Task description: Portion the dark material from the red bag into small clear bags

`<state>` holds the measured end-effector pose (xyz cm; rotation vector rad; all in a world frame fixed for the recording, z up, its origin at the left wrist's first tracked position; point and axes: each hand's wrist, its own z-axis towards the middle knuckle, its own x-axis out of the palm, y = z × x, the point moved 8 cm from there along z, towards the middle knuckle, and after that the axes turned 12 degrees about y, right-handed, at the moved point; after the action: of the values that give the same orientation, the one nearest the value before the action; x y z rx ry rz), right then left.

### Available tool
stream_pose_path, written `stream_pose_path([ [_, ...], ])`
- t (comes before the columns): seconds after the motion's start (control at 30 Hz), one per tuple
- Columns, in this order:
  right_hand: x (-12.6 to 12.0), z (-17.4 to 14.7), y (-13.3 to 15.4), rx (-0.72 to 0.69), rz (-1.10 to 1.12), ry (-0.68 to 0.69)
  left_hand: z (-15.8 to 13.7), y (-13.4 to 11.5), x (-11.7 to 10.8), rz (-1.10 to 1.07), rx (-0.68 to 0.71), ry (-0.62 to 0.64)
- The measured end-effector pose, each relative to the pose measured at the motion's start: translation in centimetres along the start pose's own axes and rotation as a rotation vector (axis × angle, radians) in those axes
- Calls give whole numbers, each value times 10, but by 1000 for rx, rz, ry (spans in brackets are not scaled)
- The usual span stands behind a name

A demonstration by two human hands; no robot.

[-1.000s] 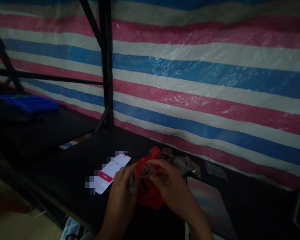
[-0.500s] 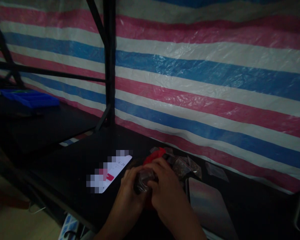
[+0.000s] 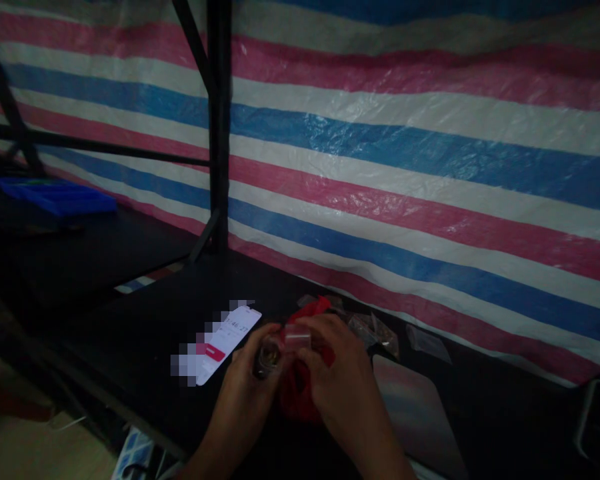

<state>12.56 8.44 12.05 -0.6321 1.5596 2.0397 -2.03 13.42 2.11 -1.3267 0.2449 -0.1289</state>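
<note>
My left hand is closed around a small clear round container with its top toward me; something small and brownish-gold shows inside. My right hand pinches a clear plastic piece between thumb and fingers, just right of the container. Whether that piece is a lid or a little bag, I cannot tell. Under and between the hands lies a crumpled red plastic bag. Small clear plastic bags with dark contents lie beyond my right hand.
Left of my hands a lit phone lies on the black table. A flat silvery reflective slab sits to the right, near a flat clear bag. Blue trays stand far left, by a black metal post and striped sheeting.
My hands have drawn apart. The clear plastic piece in my right hand is now separate from the container in my left, and more of the red bag shows between them.
</note>
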Motion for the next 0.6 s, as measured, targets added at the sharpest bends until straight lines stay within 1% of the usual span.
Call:
stream_pose_path([
  [0.07, -8, -2, -13, 59, -16, -67, -1, 1, -7, 9, 13, -74],
  [0.1, -8, -2, -21, 99, -36, -68, -1, 0, -10, 29, 23, -108],
  [0.2, 2, -1, -43, 213, -138, 17, -3, -7, -18, 130, 41, -165],
  [0.27, 12, 0, -50, 249, -224, 78, -6, -15, -27, 256, 33, -227],
  [0.33, 19, 1, -53, 283, -282, 118, -12, -26, -36, 461, 2, -289],
  [0.37, 21, 1, -53, 300, -297, 132, -14, -31, -39, 569, -20, -299],
  [0.43, 25, 1, -52, 330, -314, 150, -16, -33, -37, 726, -70, -247],
  [0.47, 26, 1, -51, 339, -322, 155, -17, -29, -35, 753, -104, -206],
  [0.53, 28, 1, -49, 342, -325, 163, -18, -16, -30, 734, -170, -132],
  [0.6, 29, 1, -48, 330, -297, 175, -18, -2, -23, 665, -209, -69],
])
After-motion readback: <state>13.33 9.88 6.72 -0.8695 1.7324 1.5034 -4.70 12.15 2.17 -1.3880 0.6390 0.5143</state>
